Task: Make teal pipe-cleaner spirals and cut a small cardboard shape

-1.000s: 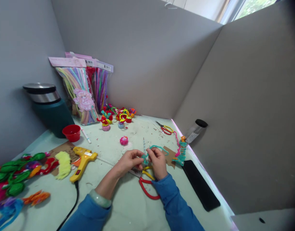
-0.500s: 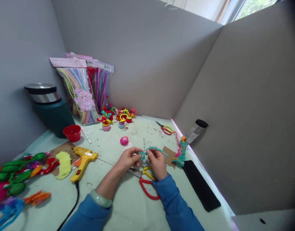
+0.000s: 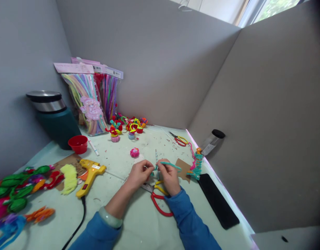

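Note:
A teal pipe cleaner [image 3: 172, 164] runs between my two hands, its loose end sticking out to the right. My left hand [image 3: 141, 173] pinches its small bent part, mostly covered by the fingers. Thumb and fingertips of my right hand [image 3: 168, 175] close on it just beside. Under the hands lie large scissors [image 3: 162, 207] with red and yellow handles, partly hidden by the right hand. A thin patterned stick [image 3: 156, 155] points away from me behind the fingertips. Beyond it sits a small pink pipe-cleaner piece [image 3: 134, 152].
To the left are a yellow glue gun [image 3: 90, 177], a red cup [image 3: 78, 144], a dark green bottle [image 3: 57, 121] and coloured pipe-cleaner pieces [image 3: 21, 189]. Rightward lie a black phone-like slab [image 3: 218, 201], cardboard [image 3: 183, 169] and a teal coil [image 3: 198, 166]. Small scissors [image 3: 181, 140] lie farther back.
My fingertips have drawn closer together, covering more of the teal bent part. The right hand has shifted slightly left, and the pipe cleaner's free end has dropped a little.

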`<state>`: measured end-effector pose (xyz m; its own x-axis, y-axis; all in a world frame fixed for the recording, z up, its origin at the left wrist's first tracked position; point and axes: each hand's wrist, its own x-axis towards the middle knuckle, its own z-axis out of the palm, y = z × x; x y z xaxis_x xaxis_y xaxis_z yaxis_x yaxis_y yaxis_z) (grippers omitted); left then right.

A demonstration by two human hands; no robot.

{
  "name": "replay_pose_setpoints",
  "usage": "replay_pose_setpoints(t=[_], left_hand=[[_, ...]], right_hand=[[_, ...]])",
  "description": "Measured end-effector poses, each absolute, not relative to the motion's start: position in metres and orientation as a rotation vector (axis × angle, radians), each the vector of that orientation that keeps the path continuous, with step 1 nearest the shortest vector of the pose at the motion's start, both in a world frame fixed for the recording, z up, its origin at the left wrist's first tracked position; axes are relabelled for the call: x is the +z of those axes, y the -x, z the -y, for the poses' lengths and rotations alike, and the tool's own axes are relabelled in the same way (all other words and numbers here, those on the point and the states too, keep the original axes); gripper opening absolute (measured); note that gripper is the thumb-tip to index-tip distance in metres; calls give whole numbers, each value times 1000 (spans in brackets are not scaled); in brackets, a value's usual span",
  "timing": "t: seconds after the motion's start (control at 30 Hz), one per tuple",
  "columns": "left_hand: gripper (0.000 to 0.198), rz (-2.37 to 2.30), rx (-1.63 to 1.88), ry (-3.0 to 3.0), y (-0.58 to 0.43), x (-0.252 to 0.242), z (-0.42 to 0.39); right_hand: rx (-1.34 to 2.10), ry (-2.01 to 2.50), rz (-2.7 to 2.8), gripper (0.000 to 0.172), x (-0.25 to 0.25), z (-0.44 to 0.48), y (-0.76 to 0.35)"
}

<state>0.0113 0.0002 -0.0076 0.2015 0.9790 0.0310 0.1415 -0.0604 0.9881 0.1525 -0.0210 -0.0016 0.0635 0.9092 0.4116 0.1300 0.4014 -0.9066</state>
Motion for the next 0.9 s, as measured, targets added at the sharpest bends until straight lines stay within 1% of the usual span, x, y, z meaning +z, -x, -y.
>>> replay_pose_setpoints(t=[0.13, 0.3, 0.4, 0.53, 0.67, 0.77, 0.9], left_hand=[[23, -1044, 965, -1377, -12, -5, 0], [29, -939, 1027, -959, -7, 5, 0], [29, -724, 940, -824, -3, 12, 4], [25, -624, 774, -915, -1, 10, 7], [31, -782, 872, -974, -1, 4, 2], [30, -846, 937, -973, -2, 2, -1], [32, -862, 976, -961, -3, 1, -1]], right_hand=[[877, 959, 1289, 21, -1, 22, -153], [1107, 762, 1097, 33, 3, 22, -150], [1172, 758, 1028, 33, 9, 21, -153], [1251, 753, 850, 29, 12, 16, -168], [1133, 872, 705, 30, 5, 8, -186], [976, 1072, 691, 32, -4, 2, -192], [684, 1410, 870, 47, -14, 0, -194]])
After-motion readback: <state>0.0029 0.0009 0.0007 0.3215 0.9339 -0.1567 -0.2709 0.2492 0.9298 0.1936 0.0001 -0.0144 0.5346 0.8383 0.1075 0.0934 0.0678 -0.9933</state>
